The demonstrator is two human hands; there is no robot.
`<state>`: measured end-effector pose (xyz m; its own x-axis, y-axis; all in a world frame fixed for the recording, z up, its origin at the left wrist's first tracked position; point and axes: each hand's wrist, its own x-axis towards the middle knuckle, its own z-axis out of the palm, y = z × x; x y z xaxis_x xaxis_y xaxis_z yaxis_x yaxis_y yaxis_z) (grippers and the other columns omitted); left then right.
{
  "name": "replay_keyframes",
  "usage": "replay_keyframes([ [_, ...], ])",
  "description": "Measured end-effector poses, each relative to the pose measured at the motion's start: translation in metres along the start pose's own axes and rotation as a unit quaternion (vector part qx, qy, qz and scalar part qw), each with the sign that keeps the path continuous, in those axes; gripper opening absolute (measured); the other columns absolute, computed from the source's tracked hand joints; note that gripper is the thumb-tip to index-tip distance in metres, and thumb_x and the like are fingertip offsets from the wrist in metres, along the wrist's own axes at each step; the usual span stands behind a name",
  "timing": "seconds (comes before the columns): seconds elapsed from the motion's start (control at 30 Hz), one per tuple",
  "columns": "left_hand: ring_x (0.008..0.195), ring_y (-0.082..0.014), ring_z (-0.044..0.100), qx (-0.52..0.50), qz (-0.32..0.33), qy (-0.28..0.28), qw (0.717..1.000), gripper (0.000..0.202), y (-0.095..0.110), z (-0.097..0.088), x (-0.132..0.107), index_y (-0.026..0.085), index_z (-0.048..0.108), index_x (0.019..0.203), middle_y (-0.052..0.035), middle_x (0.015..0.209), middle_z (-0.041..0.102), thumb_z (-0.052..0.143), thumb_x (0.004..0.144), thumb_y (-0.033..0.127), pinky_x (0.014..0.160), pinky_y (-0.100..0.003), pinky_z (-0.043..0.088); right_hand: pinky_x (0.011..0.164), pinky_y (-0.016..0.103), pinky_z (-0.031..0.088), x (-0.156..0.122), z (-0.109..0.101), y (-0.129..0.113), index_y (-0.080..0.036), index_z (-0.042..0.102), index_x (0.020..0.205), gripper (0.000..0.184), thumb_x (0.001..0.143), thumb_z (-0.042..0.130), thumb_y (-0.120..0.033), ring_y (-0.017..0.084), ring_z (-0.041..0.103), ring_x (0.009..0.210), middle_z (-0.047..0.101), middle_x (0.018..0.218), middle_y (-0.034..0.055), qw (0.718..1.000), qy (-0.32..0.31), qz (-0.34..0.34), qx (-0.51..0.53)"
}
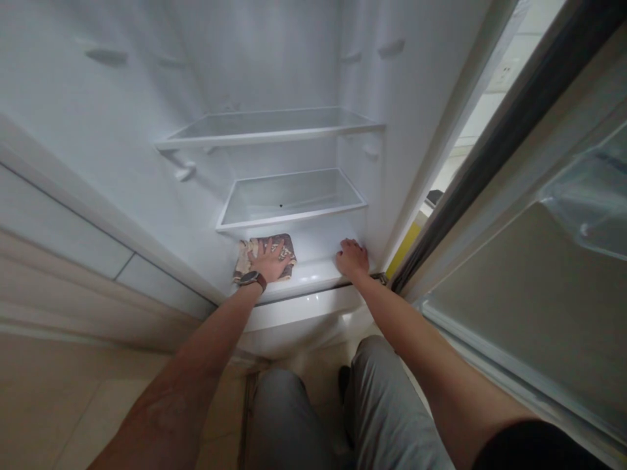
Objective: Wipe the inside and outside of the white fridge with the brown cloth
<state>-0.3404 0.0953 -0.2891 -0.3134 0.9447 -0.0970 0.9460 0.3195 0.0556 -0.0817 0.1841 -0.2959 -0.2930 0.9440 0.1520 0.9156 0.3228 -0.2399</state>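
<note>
My left hand [271, 261] lies flat with fingers spread on a folded brown-and-beige patterned cloth [243, 262]. The cloth rests on the bottom surface [313, 251] of an open refrigerator, toward its left side. A watch with a brown strap circles my left wrist. On the right side of the same surface, near the front edge, rests my right hand [353, 258]. Its fingers are curled in and nothing shows in them.
Two glass shelves with white rims, an upper one [274, 139] and a lower one [294, 219], sit above my hands. At right stands the open door with its dark gasket [490, 163] and a clear door bin [588, 202]. My knees are just below the front edge.
</note>
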Motion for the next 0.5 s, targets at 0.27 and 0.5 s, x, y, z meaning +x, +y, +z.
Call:
replay_keyframes([
  [0.27,0.157,-0.0431,0.004,-0.021,-0.012,0.025,0.999,0.077,-0.007,0.010,0.033,0.038,0.015,0.165,-0.0044,0.174,0.008,0.020,0.095,0.071,0.115,-0.078,0.011,0.111,0.048,0.038,0.000,0.000,-0.002,-0.017,0.060,0.131,0.041,0.095,0.040,-0.022,0.030,0.045,0.139,0.055,0.147,0.0164,1.000,0.003,0.006,0.003],
  [0.5,0.157,-0.0436,0.004,-0.035,-0.010,0.030,0.999,0.080,-0.009,0.007,0.058,0.037,0.018,0.165,-0.0056,0.174,0.009,0.021,0.094,0.073,0.115,-0.079,0.011,0.107,0.048,0.040,0.003,-0.002,-0.003,-0.019,0.060,0.130,0.039,0.095,0.041,-0.022,0.029,0.047,0.134,0.057,0.143,0.0154,1.000,0.002,-0.002,-0.025],
])
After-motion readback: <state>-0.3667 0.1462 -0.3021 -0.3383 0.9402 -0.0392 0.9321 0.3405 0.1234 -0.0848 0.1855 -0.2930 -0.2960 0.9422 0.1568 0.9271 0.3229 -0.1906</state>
